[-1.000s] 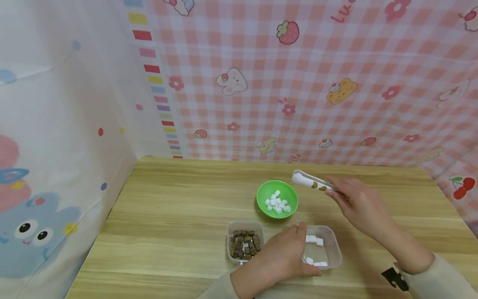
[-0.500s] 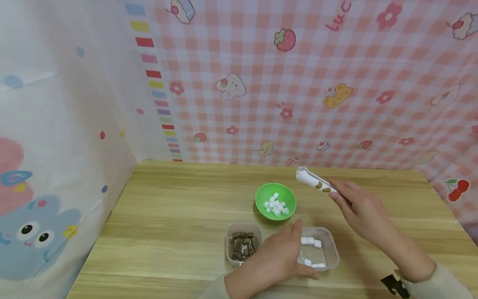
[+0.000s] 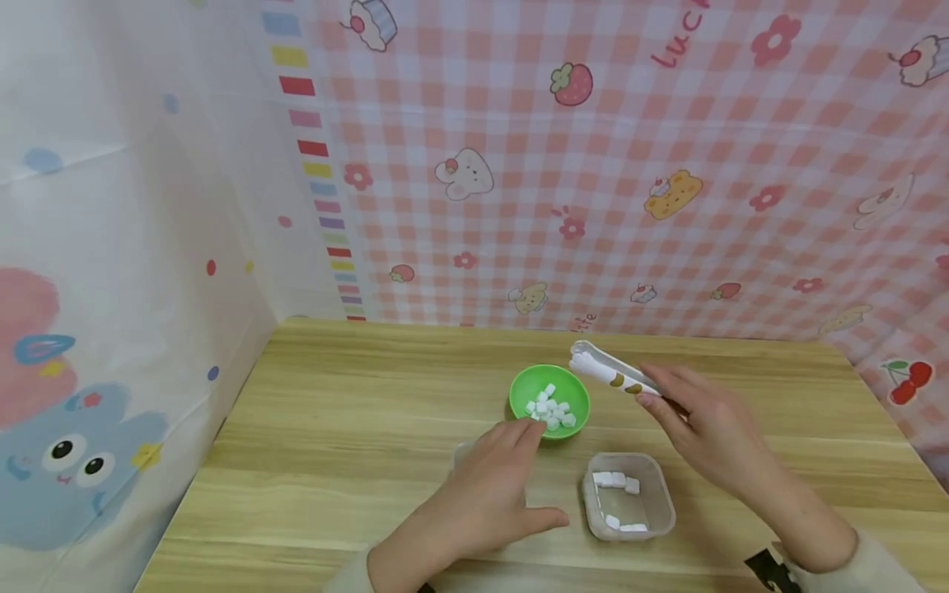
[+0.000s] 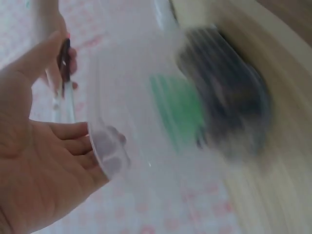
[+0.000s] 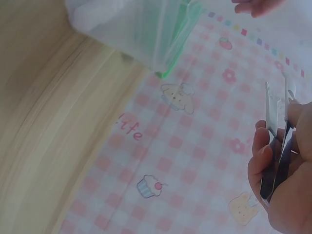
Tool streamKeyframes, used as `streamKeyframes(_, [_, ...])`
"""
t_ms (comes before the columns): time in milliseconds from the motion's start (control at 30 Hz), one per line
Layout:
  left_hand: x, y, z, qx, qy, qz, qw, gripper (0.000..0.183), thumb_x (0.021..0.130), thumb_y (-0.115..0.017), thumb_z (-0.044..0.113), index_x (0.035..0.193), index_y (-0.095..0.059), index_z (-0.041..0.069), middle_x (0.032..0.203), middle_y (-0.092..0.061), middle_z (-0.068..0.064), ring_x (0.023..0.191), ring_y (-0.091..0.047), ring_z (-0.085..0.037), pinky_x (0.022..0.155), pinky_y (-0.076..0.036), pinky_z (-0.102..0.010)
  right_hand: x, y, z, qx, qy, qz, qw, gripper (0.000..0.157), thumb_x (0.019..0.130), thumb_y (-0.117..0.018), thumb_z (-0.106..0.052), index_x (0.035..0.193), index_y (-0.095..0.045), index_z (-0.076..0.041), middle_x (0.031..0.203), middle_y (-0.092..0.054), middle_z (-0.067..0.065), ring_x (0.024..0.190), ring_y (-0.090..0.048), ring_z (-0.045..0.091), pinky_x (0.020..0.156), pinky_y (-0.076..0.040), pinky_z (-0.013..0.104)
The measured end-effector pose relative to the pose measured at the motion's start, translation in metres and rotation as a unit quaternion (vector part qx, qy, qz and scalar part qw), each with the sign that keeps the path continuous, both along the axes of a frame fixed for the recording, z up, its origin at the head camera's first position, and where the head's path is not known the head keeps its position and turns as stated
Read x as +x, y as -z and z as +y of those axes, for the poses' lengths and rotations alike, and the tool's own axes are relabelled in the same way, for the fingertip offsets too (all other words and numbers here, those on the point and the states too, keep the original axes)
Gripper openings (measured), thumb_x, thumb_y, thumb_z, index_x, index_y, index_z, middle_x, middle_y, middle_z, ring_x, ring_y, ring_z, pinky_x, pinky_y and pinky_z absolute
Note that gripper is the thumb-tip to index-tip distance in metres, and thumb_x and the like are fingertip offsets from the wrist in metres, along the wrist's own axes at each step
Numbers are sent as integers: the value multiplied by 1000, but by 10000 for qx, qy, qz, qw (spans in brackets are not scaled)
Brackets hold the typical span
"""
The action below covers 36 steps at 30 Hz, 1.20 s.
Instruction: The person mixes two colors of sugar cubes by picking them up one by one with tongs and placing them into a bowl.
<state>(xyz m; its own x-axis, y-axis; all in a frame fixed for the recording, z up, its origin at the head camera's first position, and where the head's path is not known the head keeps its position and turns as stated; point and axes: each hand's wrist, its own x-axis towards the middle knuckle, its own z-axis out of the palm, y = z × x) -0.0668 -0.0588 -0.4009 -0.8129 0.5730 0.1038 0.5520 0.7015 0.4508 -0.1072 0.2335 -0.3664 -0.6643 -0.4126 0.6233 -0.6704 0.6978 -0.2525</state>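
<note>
My right hand (image 3: 715, 428) grips white paw-tipped tongs (image 3: 611, 368) with brown patches, raised right of a green bowl (image 3: 526, 385). Their tips are apart, with nothing between them. White cubes (image 3: 552, 410) lie in the bowl. My left hand (image 3: 474, 486) reaches over the left clear plastic box (image 3: 461, 452), fingers extended and thumb spread away, covering most of it in the head view. In the left wrist view its fingertips lie at the wall of this box (image 4: 122, 83); dark brown cubes (image 4: 224, 92) inside are blurred.
A second clear plastic box (image 3: 662, 498) stands right of my left hand, with several white cubes (image 3: 615, 481) along its edges. All stand on a wood-grain table (image 3: 356, 395). A pink checked cloth (image 3: 504, 107) hangs behind it, and a white cloth at the left.
My left hand has left the right box and moved left over the box of brown cubes. The tongs have shifted slightly left and down, still in my right hand.
</note>
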Motion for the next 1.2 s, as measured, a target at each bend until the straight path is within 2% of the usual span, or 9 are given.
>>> streamKeyframes(233, [-2, 6, -37, -92, -297, -96, 9995, 111, 76, -86, 64, 158, -41, 4, 159, -45, -11, 148, -38, -29, 126, -27, -48, 1, 1, -12, -8, -263, 31, 9996, 59, 105, -55, -49, 126, -71, 3, 105, -73, 7, 71, -57, 1, 57, -46, 14])
streamKeyframes(433, [-2, 17, -57, -196, -388, 150, 9989, 118, 68, -86, 71, 157, -42, 8, 159, -44, -12, 148, -36, -29, 128, -19, -50, 3, 3, -20, 151, -383, 97, 9991, 57, 105, -55, -51, 127, -72, 0, 108, -74, 5, 75, -63, 6, 60, -50, 21])
streamKeyframes(600, [-1, 25, -65, -277, -430, 372, 9980, 121, 65, -86, 74, 157, -44, 9, 159, -44, -14, 148, -38, -30, 128, -12, -56, 6, 5, -28, 216, -468, 6, 9987, 53, 104, -61, -48, 127, -72, -2, 110, -74, 4, 76, -67, 6, 60, -52, 20])
streamKeyframes(767, [0, 29, -71, -328, -452, 407, 9976, 120, 63, -87, 74, 155, -47, 8, 157, -47, -15, 146, -41, -33, 126, -11, -61, 9, 7, -39, 416, -564, 24, 9975, 59, 106, -52, -54, 125, -74, -3, 110, -75, 2, 76, -68, 5, 57, -51, 18])
streamKeyframes(967, [0, 31, -78, -433, -505, 217, 9976, 119, 64, -87, 72, 155, -47, 7, 156, -49, -14, 145, -43, -32, 126, -8, -62, 10, 8, -54, 687, -862, 188, 9937, 65, 107, -44, -57, 120, -75, -1, 107, -76, 4, 82, -73, 14, 64, -61, 31])
streamKeyframes(1033, [0, 30, -79, -419, -502, 161, 9977, 117, 65, -87, 70, 155, -48, 6, 153, -51, -14, 143, -45, -31, 126, -9, -62, 10, 8, -59, 800, -910, 245, 9923, 66, 107, -43, -58, 119, -76, -1, 107, -76, 6, 84, -75, 18, 66, -63, 36])
streamKeyframes(1133, [0, 29, -81, -434, -469, 120, 9979, 113, 66, -87, 69, 153, -50, 6, 149, -55, -12, 139, -49, -30, 126, -13, -61, 9, 7, -64, 1037, -1023, 250, 9890, 67, 108, -41, -58, 117, -77, -3, 105, -76, 7, 86, -75, 20, 67, -63, 38])
streamKeyframes(1200, [0, 29, -81, -440, -442, 100, 9980, 112, 67, -87, 68, 152, -51, 6, 147, -57, -10, 136, -51, -29, 126, -16, -60, 9, 7, -67, 1198, -1134, 172, 9861, 60, 107, -49, -55, 116, -77, -3, 105, -76, 6, 87, -75, 20, 68, -63, 38])
